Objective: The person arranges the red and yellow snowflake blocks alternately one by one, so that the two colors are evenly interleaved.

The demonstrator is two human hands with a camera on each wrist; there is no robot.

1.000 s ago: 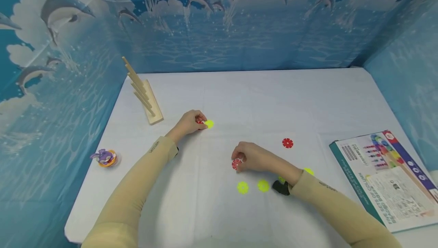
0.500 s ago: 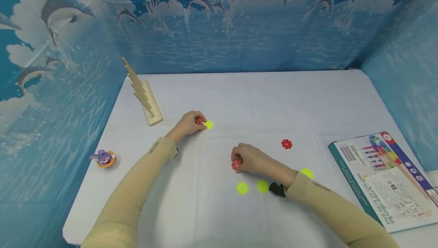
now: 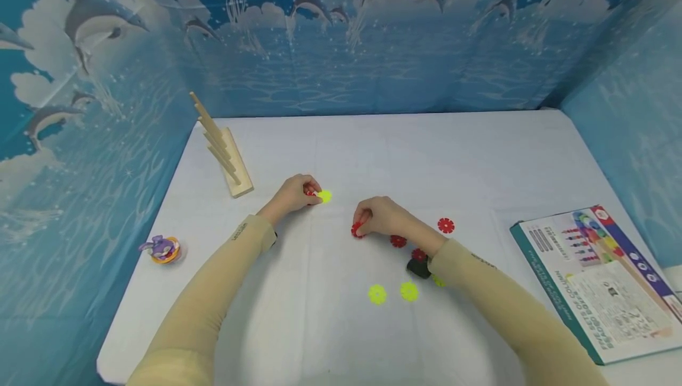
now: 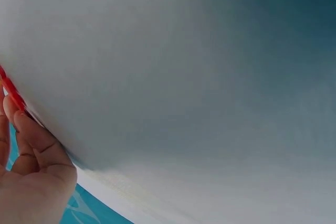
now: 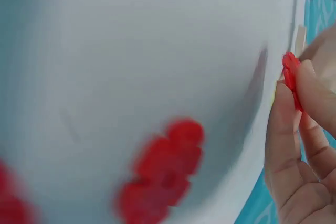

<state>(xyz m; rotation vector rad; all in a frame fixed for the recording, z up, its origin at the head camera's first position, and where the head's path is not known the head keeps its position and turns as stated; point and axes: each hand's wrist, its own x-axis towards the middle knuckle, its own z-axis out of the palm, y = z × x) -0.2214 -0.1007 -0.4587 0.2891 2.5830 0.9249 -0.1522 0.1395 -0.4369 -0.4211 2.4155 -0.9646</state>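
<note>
My left hand [image 3: 295, 193] rests low over the white table and holds a red notched disc [image 4: 11, 90] between thumb and fingers. A bright yellow notched disc [image 3: 325, 196] shows right at its fingertips. To the right, my right hand [image 3: 385, 215] pinches another red notched disc [image 3: 356, 230], seen edge-on in the right wrist view between thumb and forefinger [image 5: 283, 114]. Close by my right wrist, on the table, are a red disc [image 3: 398, 241], a second red disc [image 3: 418, 254] partly covered by the black wrist strap, and a third red disc [image 3: 446, 225] farther right.
Two yellow discs [image 3: 378, 294] lie nearer the front, with another partly under the right sleeve. A wooden base with stepped pegs [image 3: 238, 167] stands at back left. A purple toy in an orange ring [image 3: 164, 248] sits at left, a printed box [image 3: 602, 279] at right.
My right hand has moved away from the front edge and slightly left, carrying its red disc. Two red discs beside the wrist have come into sight. My left hand has stayed put.
</note>
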